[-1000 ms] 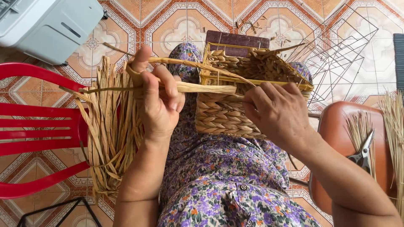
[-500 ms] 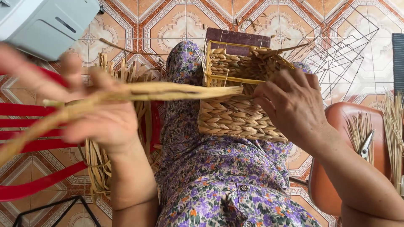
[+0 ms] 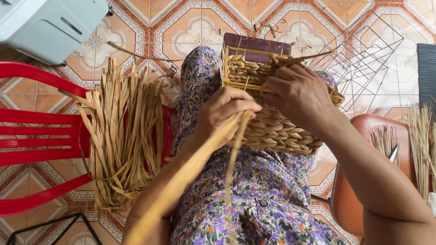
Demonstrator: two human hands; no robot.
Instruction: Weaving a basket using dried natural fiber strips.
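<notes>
Woven basket [image 3: 277, 131] sat on the person's lap, on the floral dress [image 3: 254, 199], tilted with its open top facing away toward the floor. Yellow frame rim [image 3: 254, 86] showed at the top edge, braided straw-coloured wall below it.

Left hand [image 3: 227, 111] was curled closed around 2 long dried strands [image 3: 200, 168] right at the basket's near wall, knuckles touching the weave. The strands ran from the fist down toward the camera across the forearm and dress, blurred near the bottom edge.

Right hand [image 3: 297, 97] rested on the top of the basket, fingers folded over the rim and pressed to the weave, thumb side toward the left hand. Whether it pinched a strand under the fingers could not be told. Both hands were just beside each other on the basket.

A loose bundle of dried strips [image 3: 120, 136] lay draped over the red plastic chair [image 3: 41, 136] to the person's left, near but apart from the left arm. Grey-white machine [image 3: 50, 25] sat at top left on the patterned tile floor [image 3: 181, 27]. Wire frame [image 3: 368, 59] lay on the tiles beyond the basket. Brown seat [image 3: 345, 199] at right carried thin straw stalks [image 3: 386, 140].
</notes>
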